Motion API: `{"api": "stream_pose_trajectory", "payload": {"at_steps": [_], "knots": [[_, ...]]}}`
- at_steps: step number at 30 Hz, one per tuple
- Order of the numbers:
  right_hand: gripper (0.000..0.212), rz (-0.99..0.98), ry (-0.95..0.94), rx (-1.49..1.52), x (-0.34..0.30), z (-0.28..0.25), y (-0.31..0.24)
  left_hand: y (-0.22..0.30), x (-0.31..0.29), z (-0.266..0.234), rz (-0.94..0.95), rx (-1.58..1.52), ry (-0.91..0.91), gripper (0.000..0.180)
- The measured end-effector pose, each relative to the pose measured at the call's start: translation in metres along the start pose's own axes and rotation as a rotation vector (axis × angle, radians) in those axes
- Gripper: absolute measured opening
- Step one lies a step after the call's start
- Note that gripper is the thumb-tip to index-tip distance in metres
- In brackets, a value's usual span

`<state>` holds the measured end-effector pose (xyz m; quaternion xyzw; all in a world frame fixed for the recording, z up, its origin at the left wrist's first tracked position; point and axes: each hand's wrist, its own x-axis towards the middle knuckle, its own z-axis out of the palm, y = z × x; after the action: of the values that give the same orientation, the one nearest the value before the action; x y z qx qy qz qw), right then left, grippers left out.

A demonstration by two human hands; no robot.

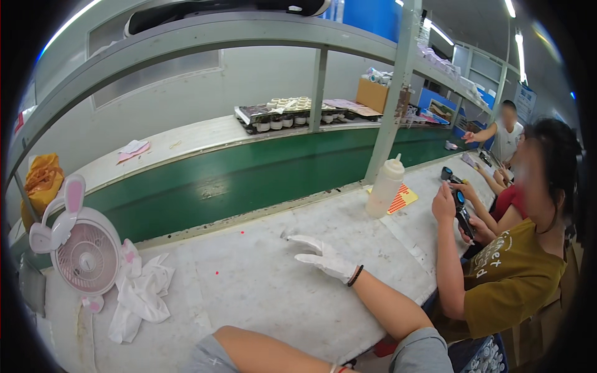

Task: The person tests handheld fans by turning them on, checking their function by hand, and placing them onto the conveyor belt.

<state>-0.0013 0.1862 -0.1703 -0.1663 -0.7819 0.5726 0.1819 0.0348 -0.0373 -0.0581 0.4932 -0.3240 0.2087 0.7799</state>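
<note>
My right hand (324,260), in a white glove with a black bead bracelet (355,275) at the wrist, reaches over the white worktable (249,292). Its fingers are stretched out and apart, and I see nothing held in it. My left forearm (267,349) crosses the lower edge toward the right, with a red and a white band at its wrist. The left hand itself lies outside the picture. Beyond my right hand, a squeeze bottle (385,188) with a pointed nozzle stands upright beside a yellow and red patterned card (403,199).
A rabbit-eared fan (87,255) and crumpled white cloth (142,295) sit at the left. The green conveyor belt (249,189) runs behind the table, under a shelf frame (320,81). At the right, a co-worker in an olive shirt (519,273) holds a black device (460,202).
</note>
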Motion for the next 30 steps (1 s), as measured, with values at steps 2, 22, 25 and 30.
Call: {"api": "stream_pose_trajectory", "payload": {"at_steps": [2,22,25,30], "knots": [[0.053,-0.026,0.008,0.010,-0.001,-0.002,0.007,-0.004,-0.018,-0.006,-0.040,0.003,0.027,0.038],[0.055,-0.048,-0.017,-0.287,-0.009,0.001,-0.008,0.008,-0.137,-0.088,-0.630,0.181,0.614,0.032],[0.054,-0.047,-0.015,-0.536,-0.010,0.005,-0.008,0.008,-0.136,-0.088,-0.632,0.200,0.619,0.033],[0.055,-0.208,0.019,-0.816,-0.023,-0.015,-0.061,0.008,-0.135,-0.089,-0.637,0.199,0.619,0.033]]}}
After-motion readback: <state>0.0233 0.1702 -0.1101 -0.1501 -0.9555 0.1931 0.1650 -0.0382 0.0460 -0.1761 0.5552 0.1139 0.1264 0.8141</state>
